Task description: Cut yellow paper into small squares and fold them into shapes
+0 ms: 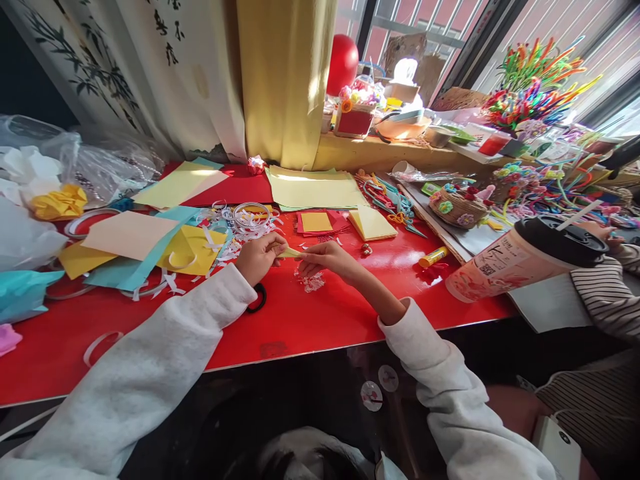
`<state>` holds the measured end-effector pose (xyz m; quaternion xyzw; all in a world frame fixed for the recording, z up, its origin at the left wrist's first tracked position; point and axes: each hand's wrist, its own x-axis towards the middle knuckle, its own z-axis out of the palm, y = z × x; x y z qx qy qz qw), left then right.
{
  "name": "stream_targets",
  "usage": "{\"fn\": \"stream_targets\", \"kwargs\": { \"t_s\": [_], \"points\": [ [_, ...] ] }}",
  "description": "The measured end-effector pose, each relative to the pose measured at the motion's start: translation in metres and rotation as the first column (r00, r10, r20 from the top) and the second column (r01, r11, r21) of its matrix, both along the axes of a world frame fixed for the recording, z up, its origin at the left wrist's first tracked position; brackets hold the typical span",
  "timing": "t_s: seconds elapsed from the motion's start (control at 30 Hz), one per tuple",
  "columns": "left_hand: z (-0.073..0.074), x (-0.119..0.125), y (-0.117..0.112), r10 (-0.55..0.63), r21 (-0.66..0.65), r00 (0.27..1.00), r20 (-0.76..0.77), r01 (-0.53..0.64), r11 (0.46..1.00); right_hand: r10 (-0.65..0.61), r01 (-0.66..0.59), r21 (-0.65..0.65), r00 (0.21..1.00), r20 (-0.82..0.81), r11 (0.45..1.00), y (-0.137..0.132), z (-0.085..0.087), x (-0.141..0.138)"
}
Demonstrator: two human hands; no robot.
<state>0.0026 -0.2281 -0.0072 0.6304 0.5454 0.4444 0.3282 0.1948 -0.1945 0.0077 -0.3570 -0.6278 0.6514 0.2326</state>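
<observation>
Over the middle of the red table, my left hand [261, 259] and my right hand [327, 259] pinch opposite ends of a small piece of pale yellow paper [291, 253]. Both sets of fingers are closed on it. Just below my left wrist lies a black ring-shaped handle [257, 299], partly hidden by the sleeve. Small paper scraps [312, 283] sit beneath my right hand. Beyond the hands lie a stack of yellow paper squares [374, 224] and a smaller yellow square [316, 222] on red paper.
Coloured paper sheets [131, 233] and white shreds spread to the left. Several scissors [395, 200] lie at the back. A glue stick [433, 257] and a large drink cup [523, 260] stand out on the right, near a co-worker's striped sleeve [607, 290]. The table's front edge [300, 356] is close.
</observation>
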Motion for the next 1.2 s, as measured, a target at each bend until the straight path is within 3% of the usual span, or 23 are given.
{"fn": "stream_targets", "kwargs": {
  "t_s": [0.23, 0.43, 0.53, 0.63, 0.73, 0.8, 0.93, 1.2],
  "points": [
    [-0.001, -0.003, 0.002, -0.029, 0.028, 0.980, -0.195, 0.035, 0.999, 0.174, -0.170, -0.045, 0.981, 0.092, 0.984, -0.005, 0.003, 0.002],
    [0.010, -0.009, 0.004, -0.138, 0.089, 0.941, -0.309, 0.173, 0.981, 0.287, -0.277, -0.106, 0.953, 0.094, 0.955, -0.009, 0.006, 0.003],
    [0.010, -0.008, 0.005, -0.096, 0.115, 0.978, -0.185, 0.118, 0.986, 0.247, -0.243, -0.092, 0.968, 0.036, 0.966, -0.008, 0.002, 0.001],
    [0.007, -0.003, 0.007, 0.007, -0.013, 0.995, 0.098, -0.005, 1.000, 0.189, -0.193, -0.064, 0.980, -0.060, 0.979, -0.007, -0.003, -0.002],
    [0.005, 0.000, 0.008, -0.008, -0.157, 0.960, 0.278, 0.054, 0.986, 0.156, -0.162, -0.048, 0.982, -0.110, 0.986, -0.006, -0.008, -0.005],
    [0.004, 0.001, 0.007, -0.048, -0.184, 0.937, 0.346, 0.118, 0.976, 0.159, -0.166, -0.054, 0.980, -0.116, 0.985, -0.006, -0.010, -0.006],
    [0.006, 0.001, 0.005, -0.056, -0.132, 0.907, 0.418, 0.121, 0.984, 0.178, -0.184, -0.052, 0.977, -0.116, 0.981, -0.007, -0.012, -0.009],
    [0.007, 0.005, 0.004, -0.042, -0.115, 0.914, 0.404, 0.096, 0.989, 0.139, -0.143, -0.067, 0.988, -0.071, 0.987, -0.009, -0.013, -0.012]
  ]
}}
